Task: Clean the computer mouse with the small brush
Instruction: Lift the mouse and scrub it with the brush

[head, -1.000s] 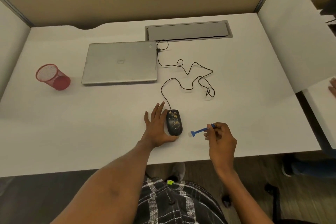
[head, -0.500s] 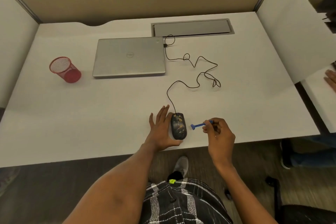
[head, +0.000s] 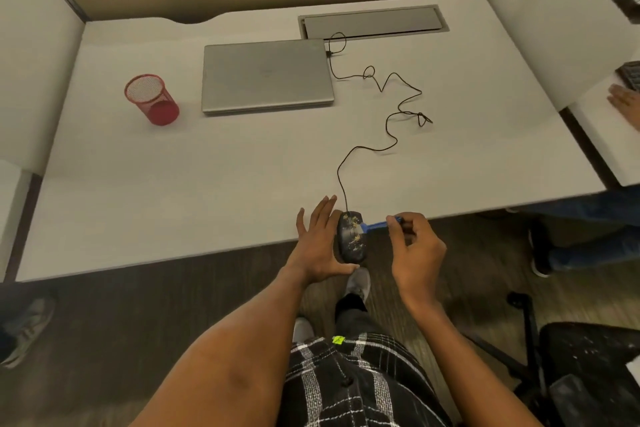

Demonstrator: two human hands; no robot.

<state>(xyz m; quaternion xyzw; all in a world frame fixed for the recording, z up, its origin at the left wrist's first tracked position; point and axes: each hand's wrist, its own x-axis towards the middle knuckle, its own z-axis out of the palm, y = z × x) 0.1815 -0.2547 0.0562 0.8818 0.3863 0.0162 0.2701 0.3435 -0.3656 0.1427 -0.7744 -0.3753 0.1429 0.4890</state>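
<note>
so the left hand lies flat against the mouse, fingers straight and slightly spread along its left flank, thumb laid across its near end. the right hand pinches the handle of the small blue brush between thumb and curled fingers. the bristle end seems to touch the mouse's speckled right side, though blur hides the contact. the mouse sits at the worktop's near edge, its cable snaking back to a closed laptop. a red mesh cup stands well to the left.

No legible text, labels or numbers.
</note>
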